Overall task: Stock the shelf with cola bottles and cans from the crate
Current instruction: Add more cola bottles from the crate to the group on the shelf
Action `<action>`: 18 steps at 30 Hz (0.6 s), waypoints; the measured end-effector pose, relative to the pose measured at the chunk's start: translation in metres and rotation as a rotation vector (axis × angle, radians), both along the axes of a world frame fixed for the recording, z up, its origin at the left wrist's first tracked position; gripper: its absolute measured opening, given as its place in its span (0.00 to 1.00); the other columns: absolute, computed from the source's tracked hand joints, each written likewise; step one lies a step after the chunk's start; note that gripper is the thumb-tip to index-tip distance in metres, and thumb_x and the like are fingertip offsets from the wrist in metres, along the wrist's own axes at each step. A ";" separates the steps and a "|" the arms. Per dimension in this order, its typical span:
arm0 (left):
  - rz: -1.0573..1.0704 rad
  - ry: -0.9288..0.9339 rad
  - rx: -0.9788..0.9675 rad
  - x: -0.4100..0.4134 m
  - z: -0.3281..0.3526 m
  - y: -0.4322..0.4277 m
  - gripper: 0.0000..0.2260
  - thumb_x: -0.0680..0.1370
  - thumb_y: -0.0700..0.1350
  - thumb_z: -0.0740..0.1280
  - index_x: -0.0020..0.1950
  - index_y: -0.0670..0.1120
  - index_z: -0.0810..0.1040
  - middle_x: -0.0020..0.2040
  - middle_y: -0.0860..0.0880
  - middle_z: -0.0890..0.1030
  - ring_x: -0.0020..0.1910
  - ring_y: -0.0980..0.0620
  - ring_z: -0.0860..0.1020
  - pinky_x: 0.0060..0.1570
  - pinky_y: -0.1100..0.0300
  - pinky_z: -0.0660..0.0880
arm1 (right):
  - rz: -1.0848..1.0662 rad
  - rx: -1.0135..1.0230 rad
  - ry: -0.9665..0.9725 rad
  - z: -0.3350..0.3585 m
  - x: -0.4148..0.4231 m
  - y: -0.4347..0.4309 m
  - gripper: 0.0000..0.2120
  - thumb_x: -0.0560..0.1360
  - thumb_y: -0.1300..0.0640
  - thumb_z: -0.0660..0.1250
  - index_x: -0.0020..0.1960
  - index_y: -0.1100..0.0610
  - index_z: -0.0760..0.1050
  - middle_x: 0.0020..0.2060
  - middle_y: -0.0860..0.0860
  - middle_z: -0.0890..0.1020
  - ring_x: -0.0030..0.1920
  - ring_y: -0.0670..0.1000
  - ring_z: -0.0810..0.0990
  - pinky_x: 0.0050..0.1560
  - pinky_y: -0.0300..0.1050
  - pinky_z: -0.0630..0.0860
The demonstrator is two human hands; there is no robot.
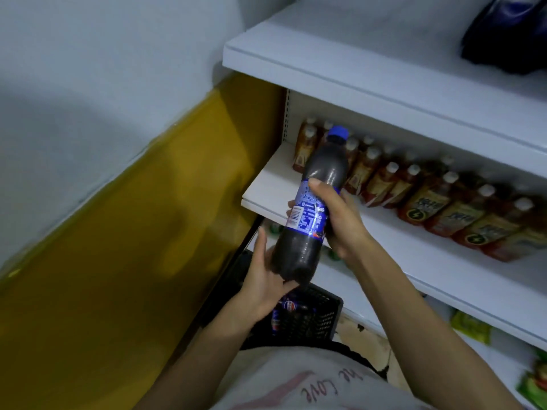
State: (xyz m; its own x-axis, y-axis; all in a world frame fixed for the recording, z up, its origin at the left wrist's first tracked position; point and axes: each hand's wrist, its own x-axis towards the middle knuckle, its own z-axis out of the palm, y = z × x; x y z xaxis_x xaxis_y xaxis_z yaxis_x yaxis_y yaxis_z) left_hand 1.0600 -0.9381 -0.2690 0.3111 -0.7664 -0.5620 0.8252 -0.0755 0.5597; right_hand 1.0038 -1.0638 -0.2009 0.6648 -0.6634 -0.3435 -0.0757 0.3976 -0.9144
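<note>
- Dark cola bottle (310, 247) with a blue cap (338, 133) is tilted in the air at the front left corner of the middle shelf (266, 190).
- Right hand (340, 223) grips round its label; left hand (263, 279) cups its base.
- Black crate (319, 318) sits below, with more cola inside.
- Red-orange drink bottles (429, 202) line the shelf's back.
</note>
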 end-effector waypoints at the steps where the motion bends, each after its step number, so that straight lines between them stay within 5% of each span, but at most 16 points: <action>1: 0.084 -0.099 0.060 -0.003 0.001 -0.004 0.37 0.68 0.70 0.56 0.71 0.49 0.68 0.67 0.43 0.75 0.57 0.49 0.78 0.52 0.52 0.75 | -0.056 -0.061 -0.006 0.009 -0.005 -0.007 0.27 0.64 0.47 0.75 0.57 0.59 0.74 0.51 0.63 0.83 0.49 0.59 0.83 0.53 0.56 0.80; 4: 0.245 -0.529 0.094 -0.024 0.025 -0.023 0.31 0.72 0.70 0.58 0.69 0.54 0.64 0.59 0.56 0.75 0.58 0.54 0.77 0.54 0.59 0.74 | -0.226 -0.211 -0.042 0.040 -0.021 -0.020 0.14 0.71 0.55 0.73 0.54 0.55 0.76 0.45 0.51 0.84 0.44 0.47 0.85 0.43 0.41 0.80; 6: 0.237 -0.727 -0.058 -0.039 0.043 -0.035 0.33 0.68 0.71 0.64 0.68 0.58 0.61 0.58 0.62 0.72 0.59 0.60 0.76 0.52 0.64 0.76 | -0.321 -0.320 -0.060 0.062 -0.032 -0.028 0.17 0.71 0.56 0.73 0.57 0.55 0.76 0.47 0.49 0.84 0.45 0.45 0.84 0.41 0.35 0.79; 9: 0.169 -0.855 -0.246 -0.053 0.064 -0.061 0.40 0.62 0.68 0.72 0.68 0.60 0.60 0.64 0.55 0.70 0.58 0.64 0.76 0.47 0.67 0.77 | -0.425 -0.425 -0.116 0.091 -0.045 -0.040 0.18 0.70 0.54 0.74 0.58 0.54 0.75 0.49 0.49 0.84 0.46 0.44 0.84 0.43 0.34 0.80; 13: 0.221 -0.860 -0.349 -0.069 0.093 -0.104 0.36 0.64 0.54 0.74 0.69 0.51 0.63 0.58 0.52 0.77 0.51 0.54 0.81 0.45 0.59 0.80 | -0.429 -0.534 -0.169 0.129 -0.062 -0.056 0.21 0.71 0.51 0.73 0.61 0.53 0.73 0.52 0.47 0.82 0.47 0.41 0.83 0.43 0.32 0.79; 15: 0.197 -0.773 -0.345 -0.077 0.107 -0.123 0.34 0.64 0.60 0.72 0.67 0.49 0.67 0.53 0.45 0.78 0.41 0.53 0.80 0.37 0.60 0.78 | -0.365 -0.608 -0.167 0.147 -0.078 -0.065 0.27 0.69 0.46 0.71 0.66 0.51 0.69 0.55 0.45 0.80 0.51 0.39 0.81 0.45 0.31 0.78; 18: 0.119 -0.626 -0.357 -0.088 0.137 -0.145 0.34 0.64 0.71 0.67 0.62 0.51 0.75 0.47 0.42 0.79 0.39 0.51 0.77 0.30 0.61 0.73 | -0.294 -0.650 -0.204 0.169 -0.108 -0.079 0.32 0.66 0.42 0.68 0.68 0.50 0.66 0.54 0.43 0.81 0.52 0.40 0.82 0.48 0.35 0.80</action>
State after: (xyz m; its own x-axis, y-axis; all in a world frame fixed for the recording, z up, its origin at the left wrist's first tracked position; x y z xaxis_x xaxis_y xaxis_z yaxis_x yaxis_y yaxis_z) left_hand 0.9723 -1.0829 -0.1320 0.5848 -0.8108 0.0265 0.3339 0.2704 0.9030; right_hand 0.8960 -1.1430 -0.0317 0.4368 -0.8513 0.2907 0.1475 -0.2509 -0.9567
